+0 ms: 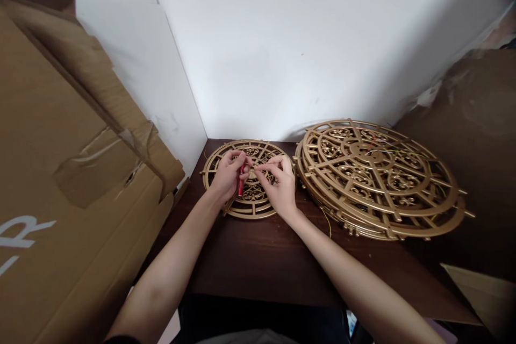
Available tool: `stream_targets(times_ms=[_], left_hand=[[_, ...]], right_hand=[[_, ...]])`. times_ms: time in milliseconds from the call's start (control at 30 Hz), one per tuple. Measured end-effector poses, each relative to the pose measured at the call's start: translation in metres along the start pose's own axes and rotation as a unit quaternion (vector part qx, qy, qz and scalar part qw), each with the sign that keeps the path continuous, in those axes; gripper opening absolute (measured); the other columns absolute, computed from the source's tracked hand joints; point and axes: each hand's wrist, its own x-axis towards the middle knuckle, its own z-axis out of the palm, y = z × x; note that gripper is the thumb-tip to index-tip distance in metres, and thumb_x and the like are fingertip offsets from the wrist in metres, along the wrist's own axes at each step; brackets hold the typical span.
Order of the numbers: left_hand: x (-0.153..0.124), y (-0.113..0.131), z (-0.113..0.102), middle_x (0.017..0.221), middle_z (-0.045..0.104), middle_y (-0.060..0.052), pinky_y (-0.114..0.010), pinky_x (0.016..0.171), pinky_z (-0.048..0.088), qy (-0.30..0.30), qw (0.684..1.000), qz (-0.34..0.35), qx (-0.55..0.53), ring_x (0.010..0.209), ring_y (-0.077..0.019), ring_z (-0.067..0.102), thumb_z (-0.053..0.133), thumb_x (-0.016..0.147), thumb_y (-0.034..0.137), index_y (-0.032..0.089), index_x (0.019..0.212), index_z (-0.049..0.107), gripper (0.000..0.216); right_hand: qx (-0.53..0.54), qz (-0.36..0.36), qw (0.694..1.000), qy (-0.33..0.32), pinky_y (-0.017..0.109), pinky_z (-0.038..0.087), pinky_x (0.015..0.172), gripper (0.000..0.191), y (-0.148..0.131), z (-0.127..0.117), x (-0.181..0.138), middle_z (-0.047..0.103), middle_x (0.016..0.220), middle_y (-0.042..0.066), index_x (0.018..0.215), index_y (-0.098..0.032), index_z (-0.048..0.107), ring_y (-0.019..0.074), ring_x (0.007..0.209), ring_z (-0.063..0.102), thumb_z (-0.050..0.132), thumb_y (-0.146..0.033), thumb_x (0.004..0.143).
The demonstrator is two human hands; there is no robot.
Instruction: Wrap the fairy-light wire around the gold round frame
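A round gold openwork lamp frame [253, 211] with scrollwork lies flat on the dark table. Over its left half, my left hand [230, 174] is closed around a small red-handled tool [241, 188], whose working end is hidden by the fingers. My right hand [280, 183] hovers over the frame's right side, thumb and forefinger pinched together near its centre. Whatever lies between those fingertips is too small to make out, perhaps a thin wire. The two hands' fingertips are close together.
More gold round frames [350, 164] are stacked at the right, with thin coloured wires [374, 142] on top. A large cardboard box [80, 215] stands along the left. A white wall [282, 54] rises behind the dark brown table [258, 263]. Brown cardboard [479, 134] is at far right.
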Motion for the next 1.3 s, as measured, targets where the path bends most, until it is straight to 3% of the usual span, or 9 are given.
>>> stream_targets(times_ms=[200, 300, 400, 633, 933, 1300], left_hand=[[0.003, 0.006, 0.000, 0.066, 0.054, -0.003, -0.010, 0.038, 0.029, 0.082, 0.987, -0.072, -0.117, 0.045, -0.0022, 0.041, 0.058, 0.086, 0.011, 0.012, 0.075, 0.047, 0.016], [0.004, 0.009, 0.000, 0.066, 0.053, -0.003, -0.008, 0.037, 0.028, 0.121, 0.975, -0.101, -0.157, 0.044, -0.0013, 0.039, 0.045, 0.092, 0.010, 0.011, 0.074, 0.047, 0.018], [0.003, 0.013, 0.001, 0.065, 0.050, -0.002, -0.008, 0.037, 0.028, 0.140, 0.965, -0.118, -0.190, 0.043, -0.0010, 0.039, 0.045, 0.093, 0.012, 0.011, 0.075, 0.048, 0.019], [0.002, 0.019, 0.005, 0.063, 0.048, 0.000, -0.006, 0.034, 0.026, 0.151, 0.956, -0.125, -0.219, 0.040, 0.0005, 0.035, 0.037, 0.097, 0.015, 0.013, 0.076, 0.044, 0.022], [0.001, 0.017, 0.008, 0.062, 0.048, 0.000, -0.008, 0.034, 0.026, 0.157, 0.958, -0.126, -0.206, 0.040, -0.0004, 0.036, 0.040, 0.096, 0.014, 0.013, 0.076, 0.045, 0.021], [0.003, 0.012, 0.004, 0.065, 0.048, 0.000, -0.008, 0.035, 0.027, 0.123, 0.970, -0.106, -0.180, 0.039, 0.0000, 0.036, 0.040, 0.095, 0.012, 0.013, 0.075, 0.046, 0.021]], right_hand=[[0.058, -0.075, 0.989, -0.112, 0.031, 0.047, 0.074, 0.010, -0.005, 0.007, -0.009, 0.059, 0.080, 0.003, 0.089, -0.022, 0.070, 0.0158, 0.079, 0.056, 0.060, -0.019, 0.088], [0.080, -0.077, 0.983, -0.144, 0.030, 0.048, 0.074, 0.009, -0.008, 0.008, -0.011, 0.062, 0.083, 0.003, 0.090, -0.021, 0.069, 0.0149, 0.079, 0.057, 0.061, -0.019, 0.087], [0.095, -0.056, 0.982, -0.153, 0.027, 0.048, 0.069, 0.007, -0.010, 0.007, -0.011, 0.061, 0.079, 0.002, 0.089, -0.021, 0.069, 0.0135, 0.073, 0.057, 0.063, -0.020, 0.086], [0.118, -0.046, 0.976, -0.175, 0.025, 0.048, 0.066, 0.010, -0.010, 0.009, -0.011, 0.058, 0.073, 0.000, 0.093, -0.019, 0.067, 0.0123, 0.067, 0.054, 0.066, -0.022, 0.083], [0.108, -0.052, 0.978, -0.172, 0.025, 0.046, 0.067, 0.009, -0.008, 0.010, -0.013, 0.054, 0.074, -0.001, 0.092, -0.019, 0.065, 0.0121, 0.068, 0.052, 0.063, -0.017, 0.084], [0.094, -0.050, 0.974, -0.200, 0.024, 0.045, 0.066, 0.010, -0.006, 0.011, -0.013, 0.056, 0.077, 0.000, 0.094, -0.018, 0.064, 0.0116, 0.066, 0.051, 0.061, -0.021, 0.085]])
